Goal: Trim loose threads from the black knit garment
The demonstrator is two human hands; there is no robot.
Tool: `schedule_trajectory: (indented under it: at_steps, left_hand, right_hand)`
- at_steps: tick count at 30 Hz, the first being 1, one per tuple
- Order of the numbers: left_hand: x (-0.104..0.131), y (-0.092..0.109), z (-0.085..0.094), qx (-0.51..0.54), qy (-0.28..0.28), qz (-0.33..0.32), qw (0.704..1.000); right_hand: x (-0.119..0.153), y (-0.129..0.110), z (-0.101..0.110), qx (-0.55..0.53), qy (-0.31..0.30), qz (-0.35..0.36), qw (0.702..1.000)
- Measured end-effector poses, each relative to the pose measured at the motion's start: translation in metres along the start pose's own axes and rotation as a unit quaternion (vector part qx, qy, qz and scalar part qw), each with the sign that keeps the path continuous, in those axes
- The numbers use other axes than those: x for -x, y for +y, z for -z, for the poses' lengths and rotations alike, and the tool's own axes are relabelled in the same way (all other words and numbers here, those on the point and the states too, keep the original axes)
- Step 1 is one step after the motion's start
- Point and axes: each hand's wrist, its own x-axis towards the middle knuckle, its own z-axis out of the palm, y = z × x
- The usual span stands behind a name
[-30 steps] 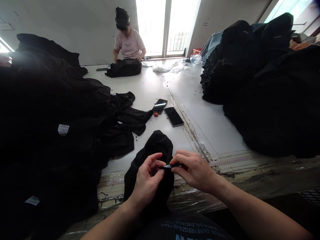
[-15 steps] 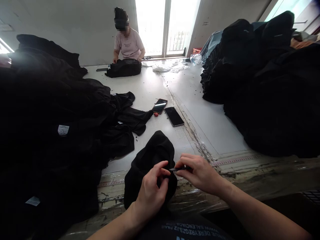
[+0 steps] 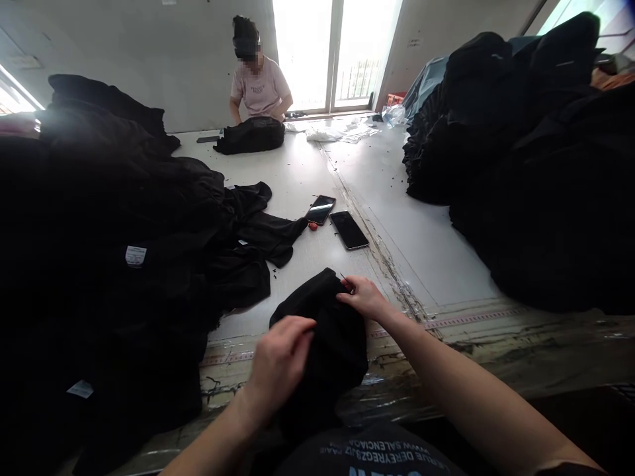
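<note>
A bunched black garment [image 3: 327, 337] lies at the near edge of the white table [image 3: 426, 258], right in front of me. My left hand [image 3: 280, 360] grips its near side with fingers curled into the cloth. At the garment's far top edge, my right hand [image 3: 364, 297] pinches the fabric, and a thin dark tip of a small tool [image 3: 343, 277] pokes out above the fingers. What kind of tool it is cannot be made out.
Tall heaps of black clothing fill the left [image 3: 99, 231] and right [image 3: 540, 165] sides of the table. Two phones [image 3: 320, 209] [image 3: 349, 230] and a small red object [image 3: 312, 226] lie mid-table. A person in a pink shirt [image 3: 260, 89] works at the far end.
My right hand has moved away from the left, forward to the garment's far edge. My left hand has dropped onto the cloth and closed on it. The view has shifted slightly.
</note>
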Motion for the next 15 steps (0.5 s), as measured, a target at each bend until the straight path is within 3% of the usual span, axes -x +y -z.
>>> schedule_trajectory:
  at_steps: [2,3,6,8,10,13,15]
  left_hand:
    - [-0.003,-0.017,0.011,-0.072,0.059,0.063,0.994]
    - [-0.005,-0.025,0.014,-0.103,0.062,0.09,0.989]
    - [-0.012,-0.041,0.016,-0.145,-0.016,0.131,0.981]
    - [-0.024,-0.04,0.021,-0.113,-0.044,0.141,0.983]
    - [-0.04,-0.031,0.031,-0.073,0.007,0.136,0.988]
    - [-0.056,-0.007,0.042,-0.088,0.151,0.056,0.983]
    - [-0.057,0.009,0.035,-0.064,0.162,0.007,0.985]
  right_hand:
    - [0.002,0.004,-0.001,-0.038,-0.02,-0.01,0.999]
    - [0.005,0.005,0.001,-0.062,-0.028,-0.018,0.997]
    - [0.016,0.0,0.01,-0.145,-0.055,-0.06,0.986]
    - [0.025,-0.006,0.018,-0.2,-0.067,-0.092,0.973]
    - [0.035,-0.013,0.025,-0.248,-0.071,-0.117,0.959]
    - [0.047,-0.018,0.03,-0.301,-0.072,-0.136,0.941]
    - [0.053,-0.018,0.028,-0.323,-0.067,-0.142,0.933]
